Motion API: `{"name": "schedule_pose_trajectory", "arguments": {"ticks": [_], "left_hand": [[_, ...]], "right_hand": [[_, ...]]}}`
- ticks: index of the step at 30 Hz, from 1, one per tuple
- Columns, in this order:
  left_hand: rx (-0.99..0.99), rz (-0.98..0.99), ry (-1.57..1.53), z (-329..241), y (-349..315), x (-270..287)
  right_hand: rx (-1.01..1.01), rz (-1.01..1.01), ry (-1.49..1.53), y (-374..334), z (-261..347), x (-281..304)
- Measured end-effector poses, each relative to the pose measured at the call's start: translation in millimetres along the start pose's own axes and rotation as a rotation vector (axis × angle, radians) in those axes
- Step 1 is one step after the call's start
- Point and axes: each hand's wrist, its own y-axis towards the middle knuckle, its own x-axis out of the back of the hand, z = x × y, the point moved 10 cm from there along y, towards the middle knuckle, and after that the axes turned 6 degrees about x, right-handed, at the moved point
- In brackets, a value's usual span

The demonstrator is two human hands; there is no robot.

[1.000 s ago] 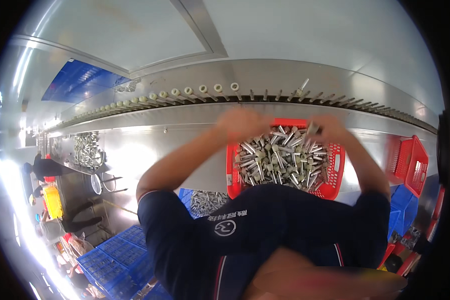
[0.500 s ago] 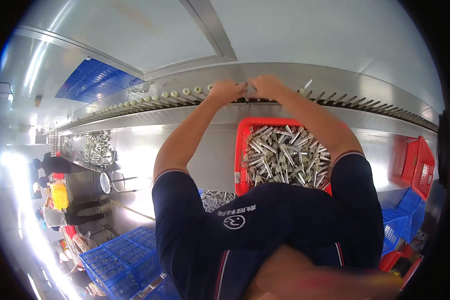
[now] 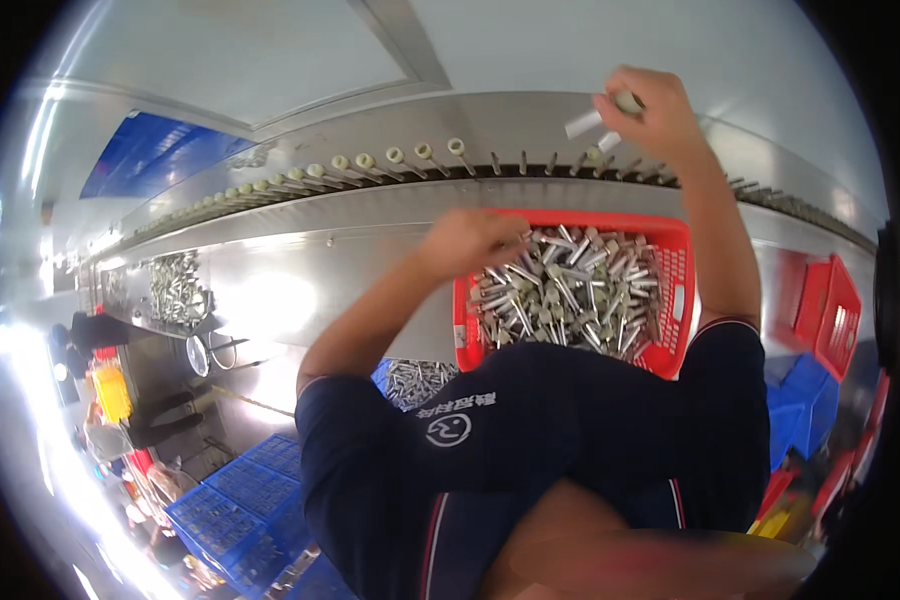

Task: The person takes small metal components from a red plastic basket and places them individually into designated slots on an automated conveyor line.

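Observation:
My right hand [image 3: 655, 112] is raised above the right part of the rail, its fingers closed on a silver metal tube [image 3: 583, 124]. A pale ring-shaped end [image 3: 628, 102] shows between the fingers. Just below, a pale-capped piece [image 3: 596, 153] sits at the rail. My left hand [image 3: 473, 243] is over the far left rim of a red basket [image 3: 467, 350], fingers toward the parts; blur hides whether they grip anything. Heaped in the basket are metal tubes with pale ends [image 3: 570, 290]. Along the rail, pale-capped tubes [image 3: 395, 156] fill the left stretch, and bare pins [image 3: 523, 163] stand right of them.
A steel ledge [image 3: 370, 215] runs beneath the rail. Red baskets [image 3: 828, 315] and blue crates [image 3: 805, 400] are at the right. Stacked blue crates [image 3: 235, 510] stand at lower left. More metal parts [image 3: 178, 290] lie further left, where people work in the background.
Both hands have parted from the rail. My left hand has come down to the red basket, while my right has risen to the right with a tube. The view has shifted slightly.

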Motion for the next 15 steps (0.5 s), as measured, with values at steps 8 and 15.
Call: {"name": "schedule_pose_trajectory", "arguments": {"ticks": [8,15], "left_hand": [[-0.094,0.291,-0.185,11.0,-52.0,-129.5],[0.115,-0.395,0.444,93.9,6.6,66.2]], "right_hand": [[0.347,0.659,-0.389,-179.9,-126.2,-137.9],[0.333,0.144,-0.364,-12.0,-31.0,-118.6]]}}
